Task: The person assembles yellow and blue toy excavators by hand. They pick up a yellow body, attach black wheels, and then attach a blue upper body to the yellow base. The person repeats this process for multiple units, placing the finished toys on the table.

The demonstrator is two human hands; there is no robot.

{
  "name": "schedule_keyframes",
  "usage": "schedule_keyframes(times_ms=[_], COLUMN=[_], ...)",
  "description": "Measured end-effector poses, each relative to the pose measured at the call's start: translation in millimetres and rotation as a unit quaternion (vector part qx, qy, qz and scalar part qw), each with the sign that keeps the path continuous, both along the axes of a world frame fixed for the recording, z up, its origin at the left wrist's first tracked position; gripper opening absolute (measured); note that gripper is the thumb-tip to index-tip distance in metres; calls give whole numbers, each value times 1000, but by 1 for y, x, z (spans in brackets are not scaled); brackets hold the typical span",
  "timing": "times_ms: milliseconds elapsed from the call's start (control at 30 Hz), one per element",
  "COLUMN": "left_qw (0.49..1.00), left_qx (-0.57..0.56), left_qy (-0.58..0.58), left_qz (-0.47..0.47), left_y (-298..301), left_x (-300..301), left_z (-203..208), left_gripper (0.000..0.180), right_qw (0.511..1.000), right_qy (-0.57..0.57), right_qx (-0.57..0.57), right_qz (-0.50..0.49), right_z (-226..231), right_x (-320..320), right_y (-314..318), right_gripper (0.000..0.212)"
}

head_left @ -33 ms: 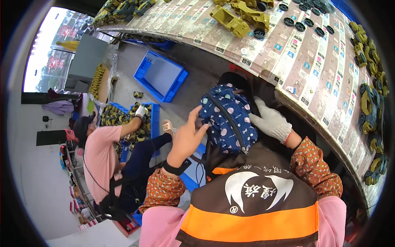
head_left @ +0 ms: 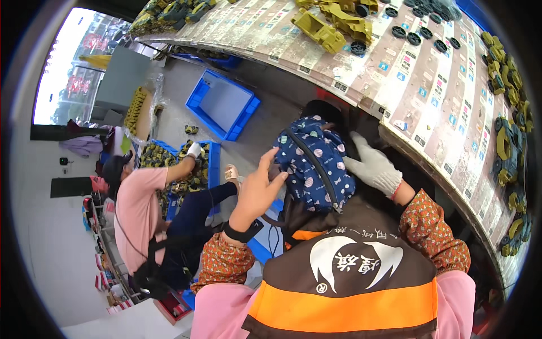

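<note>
On my lap rests a dark blue fabric bag (head_left: 318, 164) with a pale balloon-and-bow print and a black zip, which looks closed. My left hand (head_left: 257, 192) is bare with a black band at the wrist; its fingers are stretched out and apart at the bag's left side. On the other side, my right hand (head_left: 374, 168) wears a white knitted glove, fingers extended close to the bag and under the table edge. Neither hand grips anything I can see. Whether the fingertips touch the cloth is hard to make out. A brown apron (head_left: 353, 226) lies beneath the bag.
A worktable (head_left: 406, 107) carries olive toy vehicle bodies (head_left: 319, 31) and black wheels (head_left: 414, 38). On the floor stands a blue crate (head_left: 223, 105). At left, a co-worker (head_left: 141, 214) reaches into another crate of toy parts (head_left: 195, 176).
</note>
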State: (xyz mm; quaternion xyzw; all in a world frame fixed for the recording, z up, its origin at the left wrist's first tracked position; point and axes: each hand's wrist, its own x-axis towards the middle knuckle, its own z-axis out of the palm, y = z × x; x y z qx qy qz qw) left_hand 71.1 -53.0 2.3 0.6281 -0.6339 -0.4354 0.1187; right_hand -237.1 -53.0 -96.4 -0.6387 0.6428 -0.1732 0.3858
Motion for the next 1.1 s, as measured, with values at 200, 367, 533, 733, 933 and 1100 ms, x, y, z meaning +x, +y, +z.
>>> schedule_keyframes(times_ms=[200,367,533,733,933,1100], left_qw=[950,853,899,879,829,851], left_qx=[119,125,-29,-235,-215,-188], left_qy=[278,502,430,284,471,469], left_qz=[81,67,-83,-304,-213,-143], left_y=[5,16,22,15,22,10], left_x=[9,-22,-79,-97,-101,-101], left_z=[36,43,62,94,125,126], left_gripper=[59,67,91,92,49,22], right_qw=[953,886,928,822,870,937], right_qy=[-262,-463,-290,-566,-489,-340], right_qx=[-55,12,-81,-6,-34,-61], right_qz=[-141,-17,218,63,46,43], right_z=[37,110,147,176,213,247], right_x=[6,24,33,17,-23,-55], right_y=[9,28,47,56,88,136], right_gripper=[93,92,106,82,69,59])
